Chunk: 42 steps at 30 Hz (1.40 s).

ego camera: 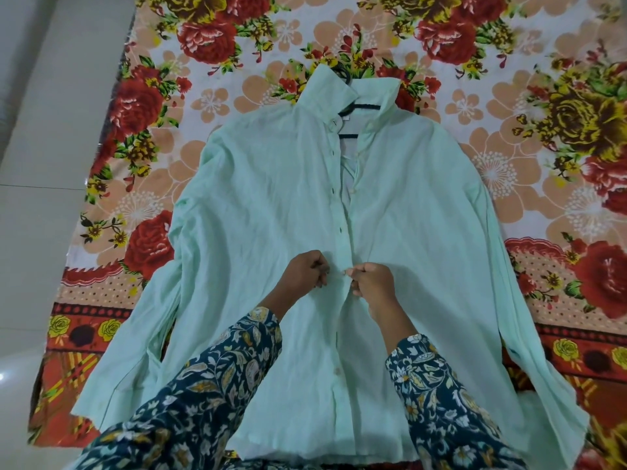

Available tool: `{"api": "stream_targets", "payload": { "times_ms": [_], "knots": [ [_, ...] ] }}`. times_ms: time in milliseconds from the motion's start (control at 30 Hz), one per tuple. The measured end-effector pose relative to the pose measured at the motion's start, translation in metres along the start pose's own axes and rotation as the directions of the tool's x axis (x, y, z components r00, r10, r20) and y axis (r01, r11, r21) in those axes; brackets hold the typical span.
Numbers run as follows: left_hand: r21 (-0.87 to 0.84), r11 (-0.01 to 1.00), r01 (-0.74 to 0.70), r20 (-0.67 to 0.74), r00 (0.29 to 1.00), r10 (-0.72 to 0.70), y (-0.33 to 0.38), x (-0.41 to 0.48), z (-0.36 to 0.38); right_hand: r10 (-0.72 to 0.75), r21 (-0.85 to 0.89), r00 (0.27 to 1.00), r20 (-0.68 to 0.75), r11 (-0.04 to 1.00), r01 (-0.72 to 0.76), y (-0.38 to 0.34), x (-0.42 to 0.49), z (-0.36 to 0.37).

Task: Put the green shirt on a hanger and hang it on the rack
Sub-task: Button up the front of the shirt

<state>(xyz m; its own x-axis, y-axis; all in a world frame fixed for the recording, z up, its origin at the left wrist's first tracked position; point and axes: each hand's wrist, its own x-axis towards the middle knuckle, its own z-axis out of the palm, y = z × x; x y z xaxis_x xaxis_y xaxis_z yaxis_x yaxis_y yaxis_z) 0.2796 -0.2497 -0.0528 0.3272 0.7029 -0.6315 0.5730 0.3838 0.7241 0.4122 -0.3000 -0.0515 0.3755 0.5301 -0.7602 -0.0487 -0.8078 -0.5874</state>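
Green shirt [271,205], thin crinkled cotton, pinched at placket by both hands [339,276].

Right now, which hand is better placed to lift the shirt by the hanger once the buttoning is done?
Likely the right hand: the dark hanger shows inside the collar, slightly to its side. The margin is small, since the left hand is also pinching the green shirt at the placket.

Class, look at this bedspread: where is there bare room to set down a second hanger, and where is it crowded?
Free: the floral bedspread beyond the collar, and strips beside each sleeve. Crowded: the middle, covered by the green shirt, with the hanger at the neck and the left hand and right hand pinching the placket.
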Motion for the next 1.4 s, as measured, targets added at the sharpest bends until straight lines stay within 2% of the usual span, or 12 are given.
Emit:
{"api": "stream_targets", "payload": {
  "times_ms": [200, 500, 567, 700, 800, 867, 933, 1000, 1100, 1200, 1333, 1400],
  "knots": [
    [0.006, 1.000, 0.021, 0.006, 1.000, -0.021, 0.009, 0.001, 0.019, -0.009, -0.019, 0.998, 0.070, 1.000, 0.010, 0.002, 0.002, 0.004],
    [0.009, 0.998, 0.068, 0.065, 0.995, -0.069, 0.012, 0.000, 0.016, -0.129, -0.233, 0.991, -0.027, 0.965, 0.119, 0.003, 0.002, 0.007],
    [0.131, 0.989, 0.067, 0.008, 0.998, -0.069, 0.014, 0.006, 0.016, -0.175, -0.272, 0.983, -0.060, 0.950, 0.153, -0.002, 0.006, 0.002],
    [0.413, 0.909, 0.051, -0.268, 0.961, 0.068, 0.037, 0.028, 0.022, -0.283, -0.283, 0.955, -0.088, 0.926, 0.249, -0.028, 0.022, -0.006],
    [0.615, 0.784, 0.083, -0.244, 0.966, 0.089, 0.052, 0.050, 0.030, -0.285, -0.279, 0.957, -0.056, 0.925, 0.259, -0.047, 0.040, -0.004],
    [0.665, 0.739, 0.112, -0.222, 0.974, 0.051, 0.057, 0.060, 0.031, -0.258, -0.289, 0.965, -0.047, 0.928, 0.234, -0.054, 0.051, -0.003],
    [0.637, 0.761, 0.127, -0.216, 0.976, 0.017, 0.057, 0.064, 0.030, -0.243, -0.329, 0.970, -0.016, 0.917, 0.224, -0.056, 0.058, -0.002],
    [0.522, 0.842, 0.137, -0.224, 0.974, -0.020, 0.055, 0.066, 0.025, -0.235, -0.358, 0.972, 0.013, 0.907, 0.224, -0.055, 0.062, 0.000],
    [0.160, 0.970, 0.185, -0.264, 0.955, -0.139, 0.044, 0.069, 0.010, -0.233, -0.398, 0.972, 0.028, 0.890, 0.224, -0.053, 0.064, 0.005],
    [-0.135, 0.973, 0.187, -0.261, 0.941, -0.217, 0.033, 0.065, 0.000, -0.296, -0.521, 0.955, 0.031, 0.810, 0.268, -0.053, 0.063, 0.015],
    [-0.217, 0.962, 0.167, -0.294, 0.928, -0.227, 0.026, 0.061, -0.011, -0.422, -0.689, 0.904, 0.073, 0.634, 0.352, -0.054, 0.059, 0.024],
    [-0.241, 0.958, 0.158, -0.282, 0.933, -0.225, 0.024, 0.062, -0.014, -0.446, -0.705, 0.892, 0.067, 0.612, 0.358, -0.053, 0.058, 0.024]
  ]
}}
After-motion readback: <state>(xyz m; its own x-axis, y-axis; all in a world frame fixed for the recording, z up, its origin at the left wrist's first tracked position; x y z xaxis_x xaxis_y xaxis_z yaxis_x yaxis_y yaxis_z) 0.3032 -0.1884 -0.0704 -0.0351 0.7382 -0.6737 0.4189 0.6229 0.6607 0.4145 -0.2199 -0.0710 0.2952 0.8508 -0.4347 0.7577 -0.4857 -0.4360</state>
